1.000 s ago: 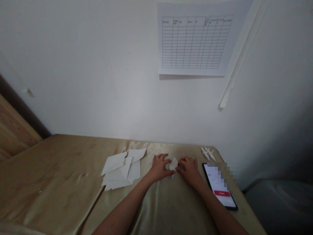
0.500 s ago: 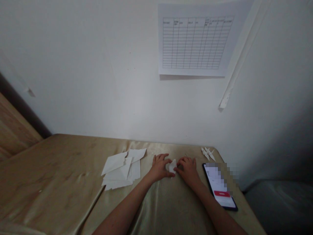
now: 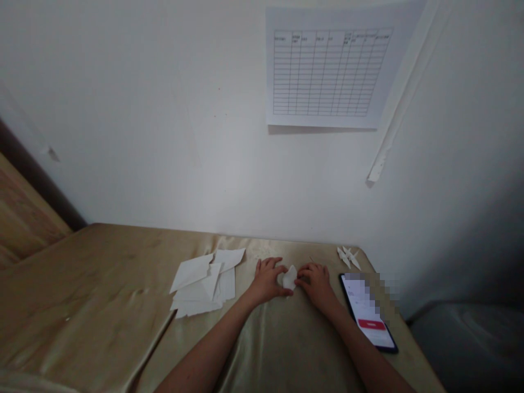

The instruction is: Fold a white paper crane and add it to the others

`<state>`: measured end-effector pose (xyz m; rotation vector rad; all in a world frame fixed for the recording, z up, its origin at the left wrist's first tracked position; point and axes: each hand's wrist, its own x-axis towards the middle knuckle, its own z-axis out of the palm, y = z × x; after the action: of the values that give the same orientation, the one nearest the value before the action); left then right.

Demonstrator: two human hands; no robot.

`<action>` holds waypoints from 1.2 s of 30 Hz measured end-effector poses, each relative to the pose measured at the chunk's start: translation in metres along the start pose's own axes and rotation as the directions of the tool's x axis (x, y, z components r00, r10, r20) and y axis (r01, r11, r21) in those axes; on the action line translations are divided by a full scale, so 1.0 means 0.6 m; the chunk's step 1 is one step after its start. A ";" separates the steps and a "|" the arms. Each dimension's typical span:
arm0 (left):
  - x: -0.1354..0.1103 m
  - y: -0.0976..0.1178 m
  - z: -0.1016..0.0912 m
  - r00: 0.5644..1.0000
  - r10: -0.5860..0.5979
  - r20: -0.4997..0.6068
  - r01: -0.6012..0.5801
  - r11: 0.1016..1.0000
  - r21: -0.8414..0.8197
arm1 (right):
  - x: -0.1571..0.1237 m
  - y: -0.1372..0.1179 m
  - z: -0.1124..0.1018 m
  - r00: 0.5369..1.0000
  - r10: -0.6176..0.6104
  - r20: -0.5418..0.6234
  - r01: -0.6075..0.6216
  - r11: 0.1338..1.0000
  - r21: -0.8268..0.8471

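Note:
A small folded piece of white paper (image 3: 290,278) lies on the gold cloth between my two hands. My left hand (image 3: 270,281) grips its left side, thumb at the near end and index finger at the upper left, the other fingers spread on the cloth. On the paper's right edge, my right hand (image 3: 315,284) has its thumb and index finger pinched together, with the remaining fingers curled. The fine folds of the paper are too small to make out.
Loose white paper sheets (image 3: 196,286) with torn edges are piled to the left. Small folded paper figures (image 3: 349,257) lie at the far right corner, above a phone (image 3: 368,316) with a lit screen. A white wall (image 3: 164,136) bearing a printed table sheet (image 3: 327,71) rises behind.
My right thumb and fingers have shifted slightly to the right along the paper's edge, leaving more of it showing. My left hand stays nearly still.

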<state>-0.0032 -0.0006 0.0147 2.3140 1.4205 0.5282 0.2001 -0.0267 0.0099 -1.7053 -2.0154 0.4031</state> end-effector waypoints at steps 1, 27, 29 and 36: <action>0.000 0.000 0.000 1.000 0.002 -0.004 -0.001 1.000 0.003 | 0.001 0.002 0.000 1.000 -0.004 0.003 0.003 1.000 0.005; 0.005 0.004 -0.003 0.979 0.087 -0.186 -0.119 0.979 -0.165 | 0.003 -0.002 -0.001 0.997 -0.082 0.001 0.082 0.997 -0.006; 0.007 0.003 -0.004 0.974 0.109 -0.200 -0.147 0.971 -0.188 | 0.003 -0.002 -0.001 0.995 -0.102 0.007 0.102 0.995 0.011; 0.010 0.003 -0.002 0.963 0.113 -0.245 -0.176 0.951 -0.255 | 0.000 -0.003 0.000 0.989 -0.148 0.001 0.148 0.988 0.047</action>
<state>0.0002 0.0044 0.0176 2.1950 1.1852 0.9977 0.1986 -0.0272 0.0109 -1.5163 -2.1022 0.4003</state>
